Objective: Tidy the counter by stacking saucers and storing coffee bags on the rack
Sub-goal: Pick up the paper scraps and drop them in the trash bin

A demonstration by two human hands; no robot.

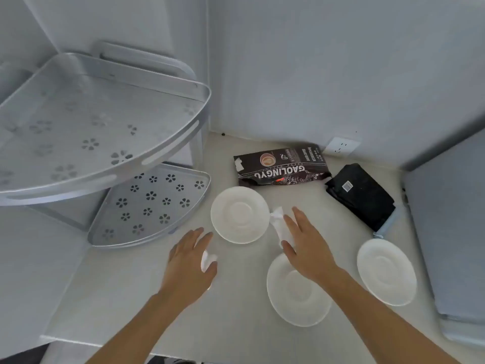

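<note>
round glossy white saucers (pixel 240 214), crinkled foil coffee bag (pixel 282 166), perforated metal rack (pixel 149 203)

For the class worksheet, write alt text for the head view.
Two bare hands, left hand and right hand, each with crumpled white paper, reach over a counter holding three separate white saucers, two dark coffee bags and an empty two-tier corner rack.

Three saucers (pixel 240 214) (pixel 298 290) (pixel 386 271), (seemingly) two coffee bags (pixel 282 166) (pixel 360 195)

Glossy white ceramic saucers (pixel 240 214) – matt perforated metal rack (pixel 147 206) – shiny crinkled foil coffee bag (pixel 280 166).
</note>
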